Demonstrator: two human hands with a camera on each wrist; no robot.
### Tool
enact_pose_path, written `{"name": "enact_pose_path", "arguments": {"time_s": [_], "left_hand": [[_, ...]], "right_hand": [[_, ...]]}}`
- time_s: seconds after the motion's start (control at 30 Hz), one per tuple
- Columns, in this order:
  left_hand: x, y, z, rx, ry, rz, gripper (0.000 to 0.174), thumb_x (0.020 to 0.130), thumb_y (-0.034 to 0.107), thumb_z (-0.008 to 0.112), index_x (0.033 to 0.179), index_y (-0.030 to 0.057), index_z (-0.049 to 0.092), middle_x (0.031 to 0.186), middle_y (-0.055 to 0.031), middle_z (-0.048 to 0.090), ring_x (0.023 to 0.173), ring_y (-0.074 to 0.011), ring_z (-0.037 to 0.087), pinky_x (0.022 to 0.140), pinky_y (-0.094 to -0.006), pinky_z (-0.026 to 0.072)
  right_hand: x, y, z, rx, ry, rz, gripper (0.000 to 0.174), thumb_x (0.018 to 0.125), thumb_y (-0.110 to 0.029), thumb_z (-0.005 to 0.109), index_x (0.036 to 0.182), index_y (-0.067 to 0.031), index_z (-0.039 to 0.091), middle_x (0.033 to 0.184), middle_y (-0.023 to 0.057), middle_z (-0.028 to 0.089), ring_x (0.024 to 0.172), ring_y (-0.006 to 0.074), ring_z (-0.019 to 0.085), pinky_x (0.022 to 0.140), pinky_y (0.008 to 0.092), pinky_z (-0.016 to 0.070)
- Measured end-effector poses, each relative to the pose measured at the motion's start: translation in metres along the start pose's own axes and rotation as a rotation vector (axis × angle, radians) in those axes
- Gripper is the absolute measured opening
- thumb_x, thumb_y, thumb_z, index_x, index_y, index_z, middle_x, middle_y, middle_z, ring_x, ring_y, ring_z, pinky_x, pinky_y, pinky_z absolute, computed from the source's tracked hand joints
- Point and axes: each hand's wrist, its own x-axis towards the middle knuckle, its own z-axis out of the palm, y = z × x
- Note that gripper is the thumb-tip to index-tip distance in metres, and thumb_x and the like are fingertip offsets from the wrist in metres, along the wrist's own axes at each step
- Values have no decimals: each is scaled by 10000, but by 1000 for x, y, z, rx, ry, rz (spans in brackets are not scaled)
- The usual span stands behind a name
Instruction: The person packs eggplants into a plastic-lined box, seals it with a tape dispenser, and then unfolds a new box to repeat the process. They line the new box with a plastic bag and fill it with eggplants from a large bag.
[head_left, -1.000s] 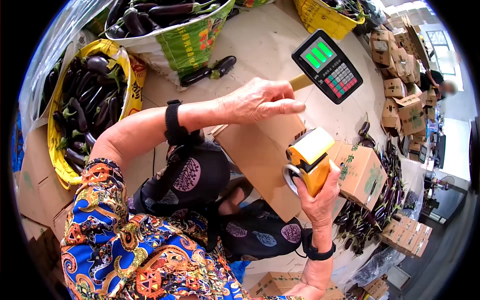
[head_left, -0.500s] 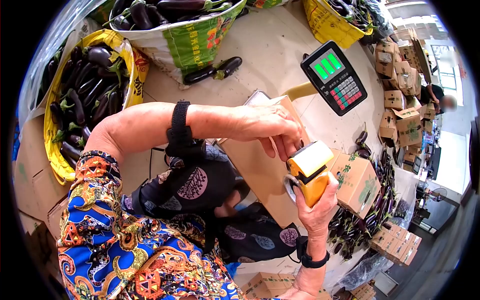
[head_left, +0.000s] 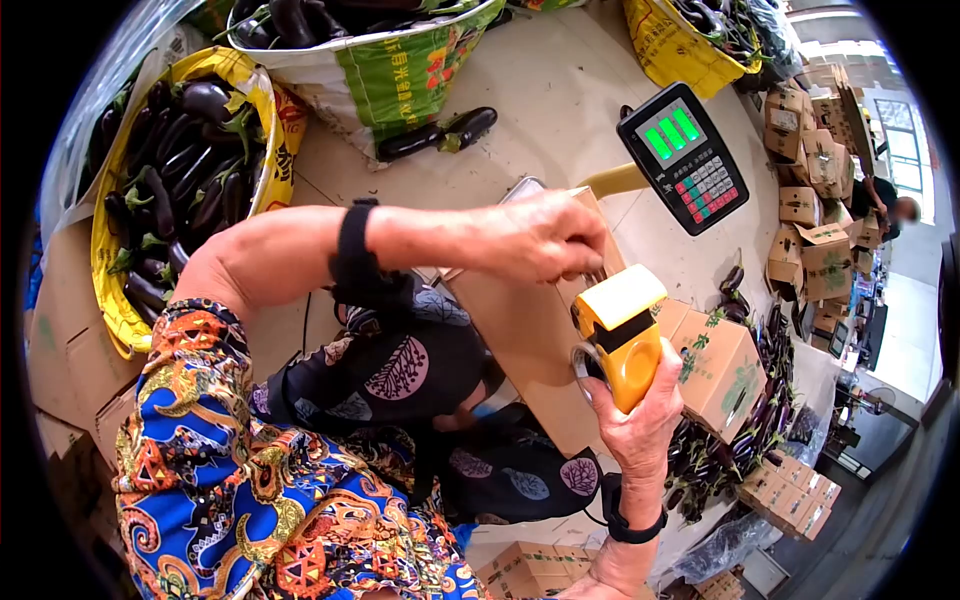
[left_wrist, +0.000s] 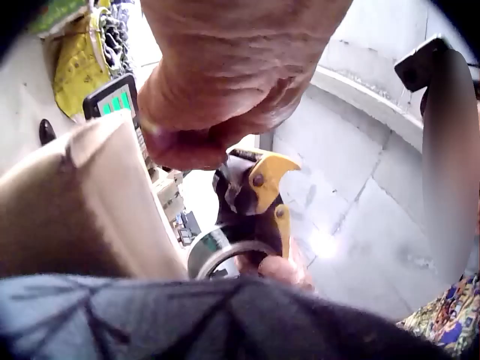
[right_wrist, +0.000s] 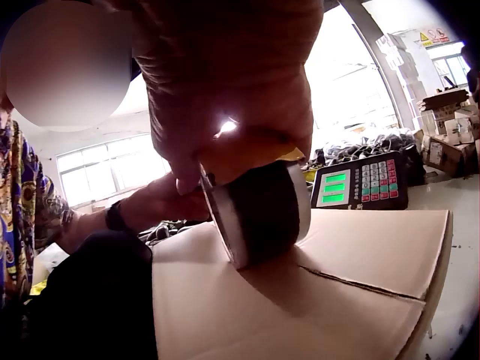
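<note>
Left hand (head_left: 550, 238): moved since a second ago, from thumb-out over the carton (head_left: 520, 345) to beside the dispenser's head, fingers curled together (whether pinching anything, one cannot tell).
Right hand (head_left: 645, 412): fingers clamped round the yellow tape dispenser (head_left: 628, 330), at the carton's right side.
Left wrist view: tape roll (left_wrist: 205, 248), mostly hidden in the head view.
Right wrist view: flap seam (right_wrist: 360, 284), indistinct from the head.

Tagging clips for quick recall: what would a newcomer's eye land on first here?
Probably the yellow tape dispenser in the right hand, right of centre in the head view, with the left hand close by. Next, perhaps, the scale with its green display at upper right, and sacks of eggplants at upper left.
</note>
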Motion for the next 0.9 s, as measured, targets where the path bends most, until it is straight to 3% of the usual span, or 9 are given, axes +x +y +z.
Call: {"name": "enact_pose_path", "arguments": {"time_s": [0.23, 0.4, 0.57, 0.63, 0.67, 0.7, 0.83, 0.9], "left_hand": [[-48, -32, -111, -156, 292, -227, 188, 960, 231, 623, 894, 56, 636, 624, 43, 508, 547, -44, 465, 511, -206, 368], [-57, -66, -110, -354, 387, -259, 179, 982, 254, 621, 912, 89, 616, 706, 77, 524, 565, -24, 481, 517, -183, 391], [-50, -104, -93, -258, 474, -222, 212, 1001, 254, 602, 873, 85, 621, 669, 73, 475, 557, -29, 412, 503, -193, 326], [-42, -117, -81, 51, 525, -245, 228, 1000, 243, 596, 884, 51, 639, 680, 40, 522, 588, -58, 466, 530, -220, 378], [-39, -143, -76, 271, 521, -69, 233, 993, 228, 599, 905, 16, 644, 708, -7, 583, 650, -96, 533, 583, -272, 449], [-39, -149, -66, 303, 456, -101, 218, 975, 212, 613, 921, 2, 639, 745, -88, 623, 694, -162, 574, 644, -324, 487], [-29, -162, -16, 450, 396, 125, 169, 953, 180, 603, 885, 26, 589, 734, -219, 592, 673, -398, 599, 614, -435, 483], [-24, -166, -8, 467, 384, 31, 145, 957, 166, 581, 895, 46, 528, 704, -229, 589, 680, -454, 593, 587, -505, 463]], "right_hand": [[-9, 1, -9, -31, -72, 57, 806, 695, -259, 892, 1319, -24, 438, 1018, 222, 630, 882, 458, 644, 756, 467, 549], [14, -16, -8, -89, -131, 15, 761, 708, -234, 874, 1304, -32, 447, 1023, 222, 631, 890, 450, 644, 757, 475, 548], [24, -19, -3, -114, -142, -1, 718, 705, -206, 866, 1274, -24, 467, 1015, 223, 633, 890, 444, 643, 754, 475, 548], [26, -19, -3, -105, -147, 2, 710, 706, -207, 864, 1268, -21, 472, 1013, 220, 634, 885, 441, 643, 750, 474, 548], [27, -19, -2, -101, -149, 2, 705, 707, -208, 863, 1265, -19, 475, 1012, 219, 634, 882, 440, 643, 747, 473, 548], [27, -20, -2, -100, -158, 11, 707, 706, -209, 864, 1265, -19, 476, 1012, 219, 634, 883, 439, 643, 744, 472, 548], [26, -17, -1, -87, -153, 41, 709, 684, -219, 876, 1246, -19, 494, 991, 209, 642, 854, 425, 657, 728, 459, 550], [24, -17, -2, -73, -151, 73, 706, 676, -220, 879, 1239, -23, 503, 979, 199, 646, 834, 418, 665, 726, 455, 551]]}}
